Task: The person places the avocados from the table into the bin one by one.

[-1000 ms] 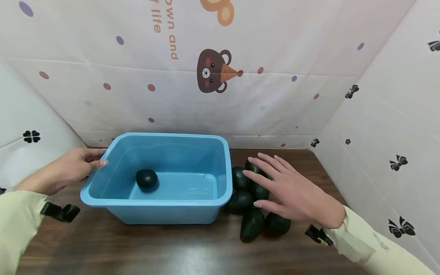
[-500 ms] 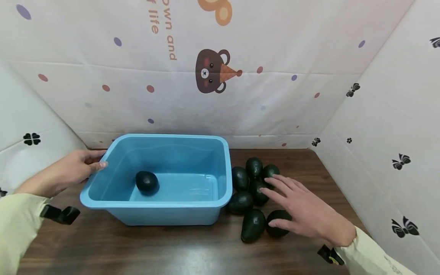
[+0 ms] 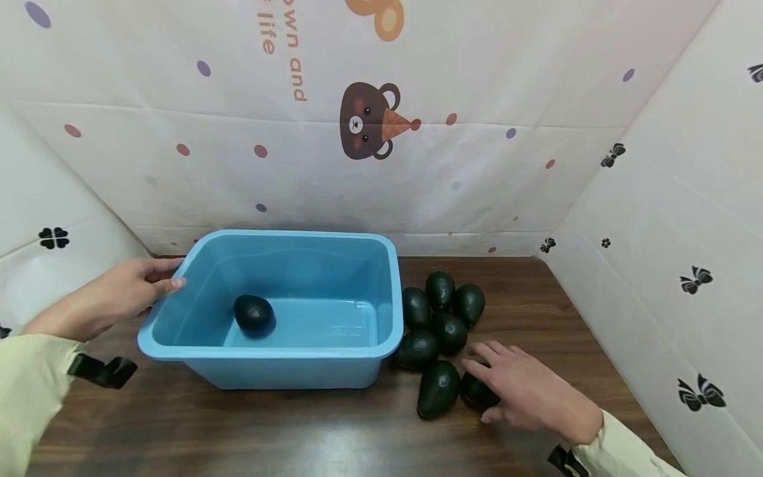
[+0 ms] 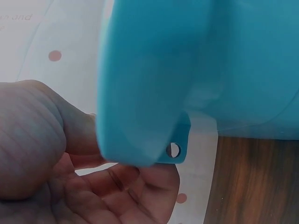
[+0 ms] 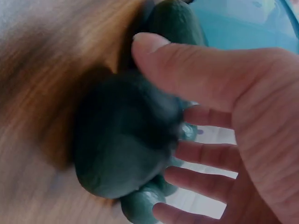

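Note:
My left hand point(image 3: 128, 291) grips the left rim of a light blue plastic tub point(image 3: 274, 371), thumb on top and fingers beneath. Up close in the left wrist view, the fingers curl under the tub's lip point(image 4: 140, 116) beside a small hole. Inside the tub, toward its left, lies one dark green avocado point(image 3: 254, 314). My right hand point(image 3: 524, 391) is over the nearest-right avocado point(image 3: 479, 392) of the group on the table. In the right wrist view its spread, fairly straight fingers point(image 5: 205, 156) and its thumb reach along either side of that avocado point(image 5: 126, 135).
Several more avocados point(image 3: 450, 331) lie clustered against the tub's right side on the dark wooden table point(image 3: 268, 437). A patterned white sheet point(image 3: 477, 185) stands behind the table, and white side panels point(image 3: 667, 265) flank it.
My right hand has drawn back from above the far avocados and come down around the nearest-right one. My left hand keeps its hold on the tub, which stays in place.

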Motion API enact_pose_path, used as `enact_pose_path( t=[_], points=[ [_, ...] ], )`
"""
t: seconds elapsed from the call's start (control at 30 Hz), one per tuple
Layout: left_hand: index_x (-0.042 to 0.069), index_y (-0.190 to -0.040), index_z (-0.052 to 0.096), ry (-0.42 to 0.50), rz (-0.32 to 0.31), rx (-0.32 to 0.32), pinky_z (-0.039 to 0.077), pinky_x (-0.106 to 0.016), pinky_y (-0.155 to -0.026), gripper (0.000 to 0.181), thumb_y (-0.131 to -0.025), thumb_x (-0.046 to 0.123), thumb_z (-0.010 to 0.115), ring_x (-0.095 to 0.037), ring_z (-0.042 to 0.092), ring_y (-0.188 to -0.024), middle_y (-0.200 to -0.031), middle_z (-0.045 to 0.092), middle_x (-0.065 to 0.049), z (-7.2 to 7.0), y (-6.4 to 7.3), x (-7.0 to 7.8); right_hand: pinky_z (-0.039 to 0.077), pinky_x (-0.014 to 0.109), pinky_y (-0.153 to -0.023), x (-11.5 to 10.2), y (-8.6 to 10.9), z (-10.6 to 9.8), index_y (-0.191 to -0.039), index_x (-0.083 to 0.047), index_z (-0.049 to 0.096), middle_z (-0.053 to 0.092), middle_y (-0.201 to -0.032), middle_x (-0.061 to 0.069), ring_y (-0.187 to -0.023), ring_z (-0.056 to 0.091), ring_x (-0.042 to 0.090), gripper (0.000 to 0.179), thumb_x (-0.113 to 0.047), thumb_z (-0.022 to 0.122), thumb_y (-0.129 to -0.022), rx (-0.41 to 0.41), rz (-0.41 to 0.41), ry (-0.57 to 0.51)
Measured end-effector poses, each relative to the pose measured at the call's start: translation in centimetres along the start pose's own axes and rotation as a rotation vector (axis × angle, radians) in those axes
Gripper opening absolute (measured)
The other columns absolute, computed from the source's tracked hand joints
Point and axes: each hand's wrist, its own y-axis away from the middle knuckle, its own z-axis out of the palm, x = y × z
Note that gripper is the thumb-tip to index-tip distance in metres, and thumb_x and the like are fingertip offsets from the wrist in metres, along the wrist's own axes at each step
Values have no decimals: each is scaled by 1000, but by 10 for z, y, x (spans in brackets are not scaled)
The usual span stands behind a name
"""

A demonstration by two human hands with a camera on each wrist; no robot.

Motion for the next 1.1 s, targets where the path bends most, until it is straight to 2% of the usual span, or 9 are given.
enact_pose_path(
  t=[0.1,0.3,0.53,0.63,0.83,1.1],
  points=[
    [-6,-151,11,-1,3,2,55,-56,-80,76,-101,40,45,-53,57,-110,-140,34,-44,0,0,0,50,51,-93,0,-3,5,-135,-18,52,52,-137,10,-124,51,29,75,-43,82,-72,-25,-6,14],
    [-6,-151,10,1,-5,1,54,-57,-81,77,-101,41,44,-54,55,-113,-141,32,-44,1,0,1,53,48,-87,1,-6,12,-130,-19,55,54,-130,7,-115,56,26,69,-28,86,-69,-16,-24,31],
    [-6,-151,10,-2,-5,0,54,-57,-82,76,-102,41,43,-54,55,-112,-141,33,-44,1,0,1,54,42,-80,4,-9,18,-123,-19,56,55,-113,-1,-97,56,16,67,-24,88,-65,-5,-31,44],
    [-6,-151,10,5,-7,2,56,-55,-81,75,-102,41,43,-52,56,-112,-141,33,-44,1,0,1,55,44,-81,3,-10,18,-125,-18,56,56,-117,2,-99,58,19,68,-23,88,-65,-11,-29,40],
    [-6,-151,12,4,4,15,58,-51,-78,74,-102,41,41,-49,59,-110,-140,34,-43,2,-2,0,52,53,-89,3,-11,17,-131,-15,54,55,-132,14,-115,59,32,70,-24,86,-69,-63,6,9],
    [-4,-152,12,-2,3,19,58,-49,-78,78,-101,47,41,-49,59,-111,-141,35,-43,2,-4,-3,53,47,-92,4,-15,20,-133,-10,54,52,-137,17,-121,56,37,70,-20,85,-71,-106,37,-69]
  ],
)
